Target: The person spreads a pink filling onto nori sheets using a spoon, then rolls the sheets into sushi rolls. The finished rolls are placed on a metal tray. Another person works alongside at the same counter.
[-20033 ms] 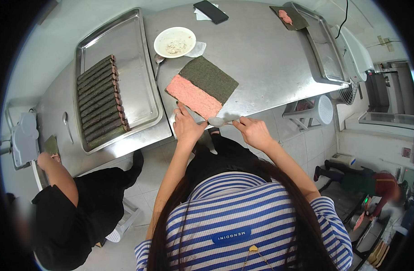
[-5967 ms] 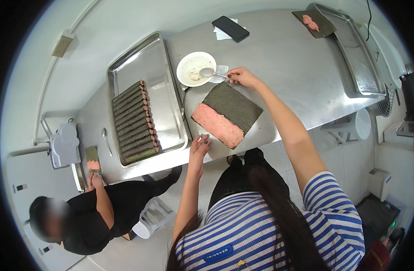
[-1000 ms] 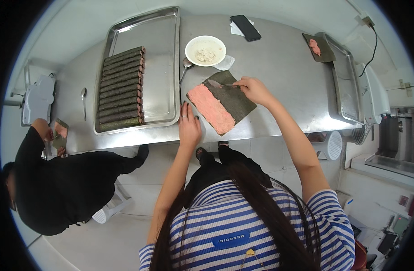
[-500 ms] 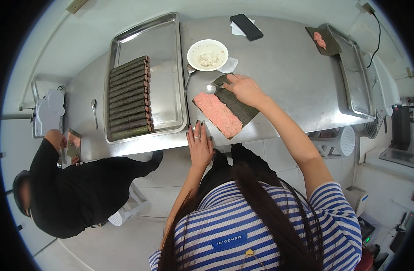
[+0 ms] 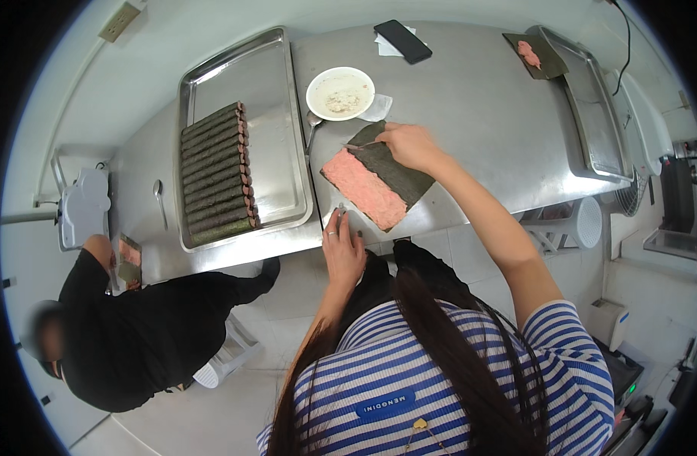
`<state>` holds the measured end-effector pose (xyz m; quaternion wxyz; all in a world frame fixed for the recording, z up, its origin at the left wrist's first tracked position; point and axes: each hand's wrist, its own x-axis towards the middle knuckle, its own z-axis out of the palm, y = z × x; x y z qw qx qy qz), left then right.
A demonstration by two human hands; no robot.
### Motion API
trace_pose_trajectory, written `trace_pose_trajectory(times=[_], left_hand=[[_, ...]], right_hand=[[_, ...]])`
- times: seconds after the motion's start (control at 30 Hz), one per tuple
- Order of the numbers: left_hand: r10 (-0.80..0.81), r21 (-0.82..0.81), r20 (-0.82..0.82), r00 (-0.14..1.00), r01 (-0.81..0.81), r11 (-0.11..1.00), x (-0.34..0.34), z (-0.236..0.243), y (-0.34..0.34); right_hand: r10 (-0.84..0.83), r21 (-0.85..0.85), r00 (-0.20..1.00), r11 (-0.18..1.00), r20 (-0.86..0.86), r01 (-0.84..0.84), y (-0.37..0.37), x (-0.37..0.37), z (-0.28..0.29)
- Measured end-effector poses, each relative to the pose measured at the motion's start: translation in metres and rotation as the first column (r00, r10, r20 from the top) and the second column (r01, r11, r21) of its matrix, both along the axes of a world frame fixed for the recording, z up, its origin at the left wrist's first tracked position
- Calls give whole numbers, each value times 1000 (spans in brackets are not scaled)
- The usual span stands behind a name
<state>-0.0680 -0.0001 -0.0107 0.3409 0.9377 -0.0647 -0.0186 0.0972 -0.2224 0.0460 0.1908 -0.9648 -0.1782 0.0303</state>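
A dark seaweed sheet lies at a slant on the steel table before me. Pink paste is spread in a band over its near-left half; the far-right half is bare. My right hand is closed on the handle of a spoon, whose bowl is seen nearly edge-on at the far end of the paste. At the table's front edge rests my left hand, fingers stretched out and holding nothing, just left of the sheet's near corner.
A metal tray on the left holds a row of seaweed rolls. Beyond the sheet stand a white bowl and another spoon. A phone lies farther back. At far left, a co-worker in black sits by the table.
The spoon's bowl has tilted from face-up to edge-on near the paste's far end. My left hand has shifted slightly right along the table edge. The whole view has turned a little.
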Motion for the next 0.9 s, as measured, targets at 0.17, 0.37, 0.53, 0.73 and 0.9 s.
trace_pose_trajectory(times=[0.17, 0.37, 0.53, 0.73, 0.9], left_hand=[[84, -394, -209, 974, -163, 904, -1, -8, -4], [56, -630, -435, 899, -348, 695, 10, -12, -2], [18, -724, -578, 816, -523, 448, 22, -2, -1], [-31, -734, -635, 772, -591, 334, 28, 13, 0], [-48, -734, -649, 759, -609, 300, 32, 13, -2]], right_hand=[[-24, 38, 998, 999, -66, 26, -7, -13, -10], [-26, 69, 989, 997, -143, 36, -29, -53, -8], [-77, 65, 982, 994, -172, 89, -44, -90, 1], [-140, 37, 961, 988, -237, 153, -58, -124, 14], [-154, 0, 958, 987, -243, 159, -74, -148, 12]])
